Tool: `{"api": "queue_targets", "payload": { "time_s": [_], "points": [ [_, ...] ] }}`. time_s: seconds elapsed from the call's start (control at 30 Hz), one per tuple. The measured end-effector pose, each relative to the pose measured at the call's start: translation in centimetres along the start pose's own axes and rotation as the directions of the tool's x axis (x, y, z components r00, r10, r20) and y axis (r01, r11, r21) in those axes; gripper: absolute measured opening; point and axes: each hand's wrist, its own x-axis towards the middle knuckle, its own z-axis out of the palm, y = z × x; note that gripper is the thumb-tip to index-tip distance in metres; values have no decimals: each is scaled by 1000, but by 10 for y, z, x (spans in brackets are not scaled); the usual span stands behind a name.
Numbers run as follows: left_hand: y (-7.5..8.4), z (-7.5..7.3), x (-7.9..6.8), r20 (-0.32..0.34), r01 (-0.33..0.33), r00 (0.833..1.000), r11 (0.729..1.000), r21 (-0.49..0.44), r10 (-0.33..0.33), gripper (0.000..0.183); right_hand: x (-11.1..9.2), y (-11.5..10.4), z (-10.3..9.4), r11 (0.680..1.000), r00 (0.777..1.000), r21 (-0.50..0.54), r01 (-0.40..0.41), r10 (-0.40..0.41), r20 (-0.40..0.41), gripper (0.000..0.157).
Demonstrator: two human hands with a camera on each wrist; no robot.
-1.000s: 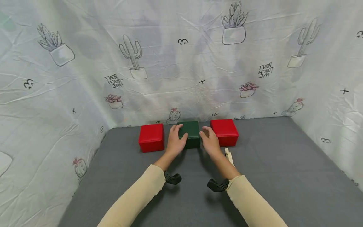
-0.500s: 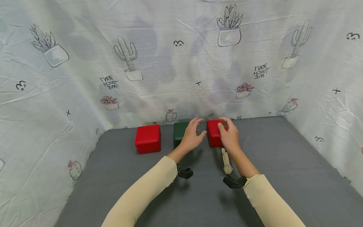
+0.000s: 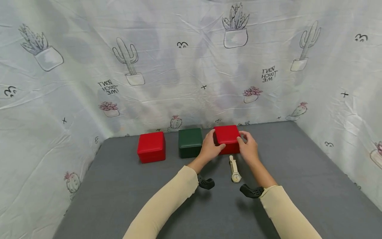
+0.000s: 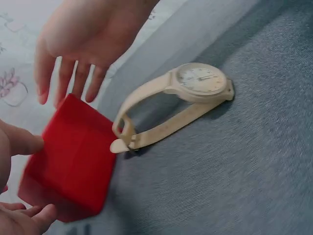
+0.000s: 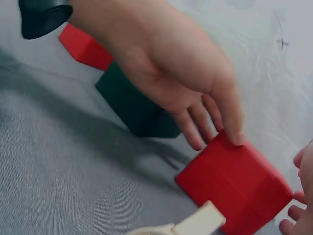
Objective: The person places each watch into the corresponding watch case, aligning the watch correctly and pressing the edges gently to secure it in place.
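Note:
Three lidded boxes stand in a row along the back: a red box [image 3: 151, 146] at left, a dark green box [image 3: 190, 142] in the middle and another red box [image 3: 227, 135] at right. My left hand [image 3: 210, 148] is at the left side of the right red box, its thumb touching the front in the right wrist view. At the box's right side is my right hand [image 3: 249, 148], fingers loosely bent, with fingertips by the box's edge. Just in front of that box lies a cream wristwatch [image 3: 235, 171], its strap buckled into a loop.
A grey cloth [image 3: 125, 199] covers the tabletop. Behind and at both sides hangs a white curtain [image 3: 167, 66] printed with cacti, close behind the boxes. Black wrist-worn cameras [image 3: 206, 183] jut out under both wrists.
Both hands have moved right, from around the green box to the right red box. My left hand has come up against its left side. Boxes and watch stay in place; the view has shifted slightly.

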Motion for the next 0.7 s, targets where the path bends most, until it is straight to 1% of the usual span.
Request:
{"api": "queue_targets", "payload": {
  "time_s": [0.1, 0.17, 0.27, 0.43, 0.57, 0.67, 0.7],
  "points": [
    [-7, 7, -1, 5, 41, 999, 998, -52, -41, 76, 1, 9, 1, 999, 998, 32, -23, 21, 60, 47],
    [-12, 11, -2, 5, 46, 999, 997, -68, -46, 76, 2, 15, 2, 998, 994, 57, -31, 25, 106, 53],
    [-17, 15, -3, -7, 35, 999, 999, -37, -35, 75, 3, 22, 3, 995, 988, 92, -40, 26, 153, 60],
    [-18, 21, -2, -35, 22, 999, 1000, 1, -22, 73, 5, 29, 4, 993, 981, 108, -52, 30, 191, 67],
    [-20, 24, -2, -28, 6, 1000, 1000, 10, -6, 72, 5, 34, 7, 998, 975, 64, -30, 15, 221, 77],
    [-22, 25, -1, -19, -8, 1000, 1000, -10, 8, 71, 4, 37, 8, 999, 973, 31, -9, 1, 232, 85],
    [-23, 25, -1, -16, -11, 1000, 1000, -23, 10, 71, 4, 38, 8, 999, 972, 39, -10, 0, 235, 86]
  ]
}}
